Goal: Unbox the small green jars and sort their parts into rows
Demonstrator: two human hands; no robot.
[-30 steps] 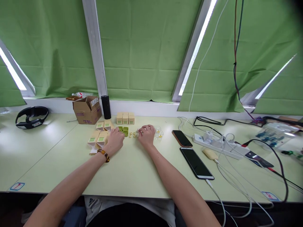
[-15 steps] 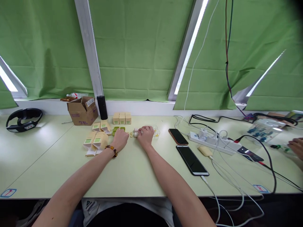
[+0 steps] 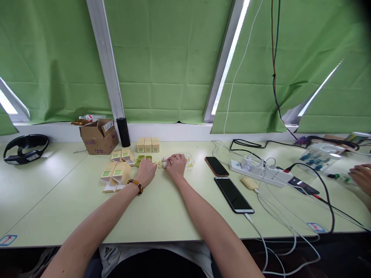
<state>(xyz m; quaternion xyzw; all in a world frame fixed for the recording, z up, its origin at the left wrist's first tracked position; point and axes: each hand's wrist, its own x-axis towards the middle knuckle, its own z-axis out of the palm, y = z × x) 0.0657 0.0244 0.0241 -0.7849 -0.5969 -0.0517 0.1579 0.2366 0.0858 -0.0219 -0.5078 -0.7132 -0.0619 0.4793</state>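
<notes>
My left hand (image 3: 147, 172), with a beaded bracelet on its wrist, rests low on the table with its fingers curled closed. Whatever they may pinch is hidden. Just behind it lie green pieces (image 3: 141, 159), partly covered by the hand. Between my two hands is a little group of tiny yellow pieces (image 3: 158, 165). My right hand (image 3: 176, 166) is closed around small white cylinders (image 3: 165, 162), whose ends poke out on its left side. Beside its fingers on the right sits a clear plastic container (image 3: 189, 160) with small yellowish bits.
Small cream boxes (image 3: 148, 145) stand in a row behind; opened ones (image 3: 121, 172) are at the left. A cardboard box (image 3: 99, 139) and black cylinder (image 3: 123, 132) stand farther back. Phones (image 3: 234, 195), a power strip (image 3: 261, 172) and cables lie right. Another person's hand (image 3: 361, 177) shows far right.
The whole view has shifted slightly, so things appear a little farther left. Both hands keep nearly the same place and pose over the small pieces.
</notes>
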